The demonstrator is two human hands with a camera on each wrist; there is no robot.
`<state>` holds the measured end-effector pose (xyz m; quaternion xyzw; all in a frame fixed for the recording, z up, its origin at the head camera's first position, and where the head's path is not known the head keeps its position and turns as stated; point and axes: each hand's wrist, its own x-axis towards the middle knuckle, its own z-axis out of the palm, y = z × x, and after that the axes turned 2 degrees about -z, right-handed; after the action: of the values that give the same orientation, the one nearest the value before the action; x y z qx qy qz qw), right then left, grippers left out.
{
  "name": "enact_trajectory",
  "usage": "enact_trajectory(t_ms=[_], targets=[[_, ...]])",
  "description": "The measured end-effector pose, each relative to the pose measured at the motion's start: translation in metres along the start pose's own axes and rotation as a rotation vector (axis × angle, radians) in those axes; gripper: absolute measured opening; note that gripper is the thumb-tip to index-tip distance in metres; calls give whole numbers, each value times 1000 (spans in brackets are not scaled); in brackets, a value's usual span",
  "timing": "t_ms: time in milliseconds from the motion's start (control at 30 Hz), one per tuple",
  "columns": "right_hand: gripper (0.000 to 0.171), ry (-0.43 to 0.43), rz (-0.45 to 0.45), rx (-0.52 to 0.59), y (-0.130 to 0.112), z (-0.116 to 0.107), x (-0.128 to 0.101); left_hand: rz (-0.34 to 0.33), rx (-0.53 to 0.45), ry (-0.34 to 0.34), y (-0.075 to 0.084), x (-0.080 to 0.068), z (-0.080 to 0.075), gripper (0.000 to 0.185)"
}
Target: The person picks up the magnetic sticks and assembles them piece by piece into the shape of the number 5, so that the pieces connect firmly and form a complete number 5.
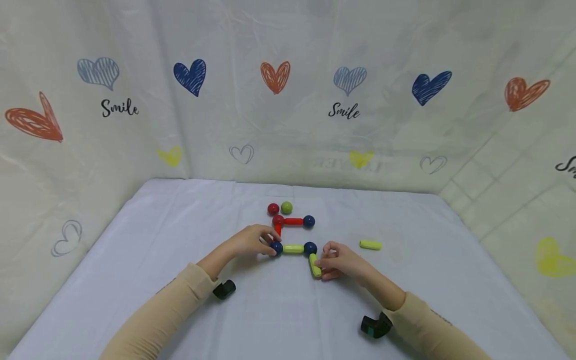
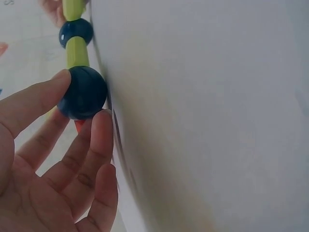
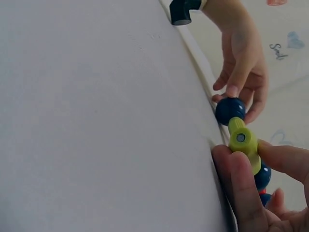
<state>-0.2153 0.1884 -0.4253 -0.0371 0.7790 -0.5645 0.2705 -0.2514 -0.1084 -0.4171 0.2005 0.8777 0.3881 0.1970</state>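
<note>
In the head view my left hand [image 1: 249, 241] pinches a dark blue ball [image 1: 276, 248] between thumb and fingers; the left wrist view shows the same blue ball [image 2: 83, 93] up close. A lime-green rod [image 1: 293, 248] joins it to a second blue ball [image 1: 310, 248] on the right. My right hand [image 1: 344, 261] pinches another lime-green rod [image 1: 315, 265], whose far end meets that second ball. A grey disc shows in the near end of the held rod [image 3: 245, 145]. From the left ball a red rod [image 1: 277, 230] runs back to a red ball [image 1: 278, 220].
Another red rod [image 1: 293, 221] links the red ball to a blue ball [image 1: 309, 221]. Behind sit a separate red ball [image 1: 273, 209] and a green ball [image 1: 286, 207]. A loose lime-green rod [image 1: 370, 245] lies right on the white-covered table [image 1: 180, 210]. A heart-printed curtain [image 1: 306, 125] hangs behind.
</note>
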Motion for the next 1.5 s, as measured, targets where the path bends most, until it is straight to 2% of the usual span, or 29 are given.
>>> enact_trajectory(t_ms=[133,333,600,700,800,933,1300,1500], targets=[[47,12,17,11,-1,1,1,0,-7,-5,1,0,1,31],[74,-69,-19,-25,0,-6,5,-5,-2,-5,0,0,0,32],[68,-174,-31,-65,2,-14,10,-40,25,-27,2,-2,-6,37],[67,-187,-28,-76,1,-14,13,-59,8,17,4,-3,-14,38],[66,-193,-26,-79,-1,-14,14,-58,-2,77,5,-2,-22,37],[66,-205,-27,-80,-3,-15,15,-54,-1,123,4,2,-30,38],[65,-214,-31,-103,-4,-16,18,-93,20,288,-8,30,-43,40],[64,-232,-34,-99,-5,-16,19,-140,20,261,-10,48,-44,44]])
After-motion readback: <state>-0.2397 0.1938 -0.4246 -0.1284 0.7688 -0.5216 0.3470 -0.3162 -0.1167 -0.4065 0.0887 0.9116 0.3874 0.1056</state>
